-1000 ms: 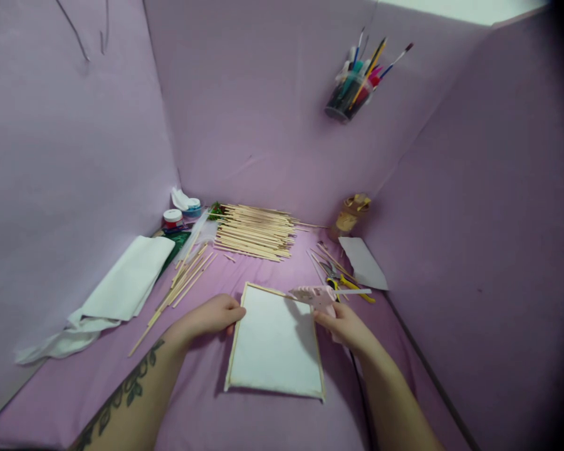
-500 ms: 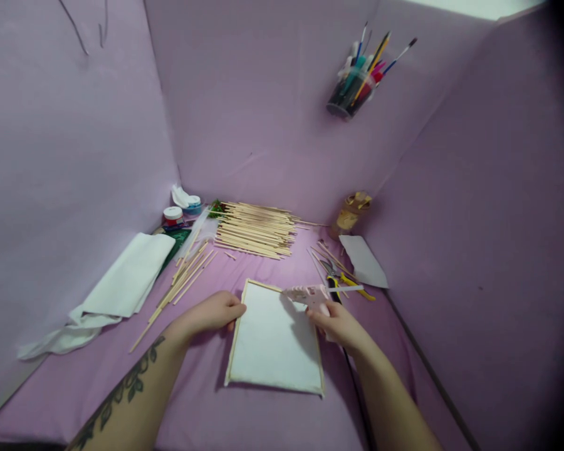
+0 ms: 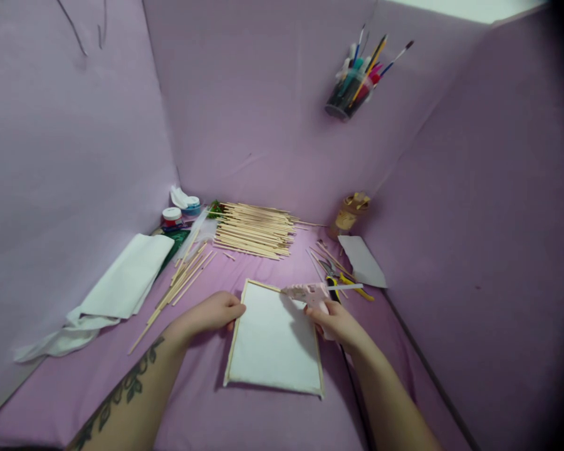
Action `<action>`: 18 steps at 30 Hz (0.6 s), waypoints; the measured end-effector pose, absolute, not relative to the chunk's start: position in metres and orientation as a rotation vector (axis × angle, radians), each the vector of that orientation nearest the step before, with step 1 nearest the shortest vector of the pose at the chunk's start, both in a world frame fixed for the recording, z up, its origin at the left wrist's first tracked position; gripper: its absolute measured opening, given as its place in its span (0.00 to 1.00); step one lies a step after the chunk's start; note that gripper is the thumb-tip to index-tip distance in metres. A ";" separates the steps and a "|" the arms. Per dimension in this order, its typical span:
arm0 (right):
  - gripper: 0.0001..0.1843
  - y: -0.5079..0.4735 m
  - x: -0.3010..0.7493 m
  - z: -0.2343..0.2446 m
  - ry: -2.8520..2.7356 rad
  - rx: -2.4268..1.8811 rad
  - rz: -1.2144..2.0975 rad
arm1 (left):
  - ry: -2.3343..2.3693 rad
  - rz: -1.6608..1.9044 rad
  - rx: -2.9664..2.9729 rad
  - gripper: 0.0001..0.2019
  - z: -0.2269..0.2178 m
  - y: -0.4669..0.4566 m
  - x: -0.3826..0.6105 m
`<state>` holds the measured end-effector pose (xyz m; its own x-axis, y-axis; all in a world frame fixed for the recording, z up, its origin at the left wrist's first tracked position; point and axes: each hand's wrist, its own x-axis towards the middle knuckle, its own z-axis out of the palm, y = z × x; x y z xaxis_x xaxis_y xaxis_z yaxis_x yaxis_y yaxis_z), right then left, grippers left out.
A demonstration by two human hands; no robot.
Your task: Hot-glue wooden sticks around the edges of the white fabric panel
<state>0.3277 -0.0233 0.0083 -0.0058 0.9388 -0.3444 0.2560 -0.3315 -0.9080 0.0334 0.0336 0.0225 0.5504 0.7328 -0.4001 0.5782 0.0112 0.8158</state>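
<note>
A white rectangular panel [image 3: 275, 341] edged with thin wooden sticks lies flat on the purple cloth in front of me. My left hand [image 3: 214, 313] rests on its upper left edge, fingers curled against the stick frame. My right hand [image 3: 336, 322] grips a pale pink glue gun [image 3: 308, 293]. The gun's nozzle points left over the panel's upper right corner. A white glue stick juts from the back of the gun.
A pile of wooden sticks [image 3: 254, 230] lies at the back, with looser sticks [image 3: 183, 279] to the left. White folded cloth [image 3: 117, 288], paint pots [image 3: 172, 217], yellow-handled pliers [image 3: 350, 285], a white card [image 3: 361, 260], a brown jar [image 3: 350, 215] and a wall-hung brush cup [image 3: 350, 88] surround the spot.
My right hand and the glue gun have shifted slightly left and back toward the panel's upper right corner. The left hand stays on the frame.
</note>
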 end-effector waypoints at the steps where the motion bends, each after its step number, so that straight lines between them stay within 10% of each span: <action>1: 0.19 -0.024 0.328 0.008 -1.265 -1.640 1.383 | 1.118 0.172 1.664 0.16 0.022 0.034 0.033; 18: 0.19 -0.023 0.324 0.009 -1.203 -1.621 1.419 | 1.105 0.176 1.676 0.17 0.025 0.034 0.034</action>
<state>0.3235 -0.0234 0.0093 -0.0127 0.9294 -0.3688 0.2118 -0.3579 -0.9094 0.0341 0.0345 0.0249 0.5593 0.7309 -0.3912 0.5734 -0.0003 0.8193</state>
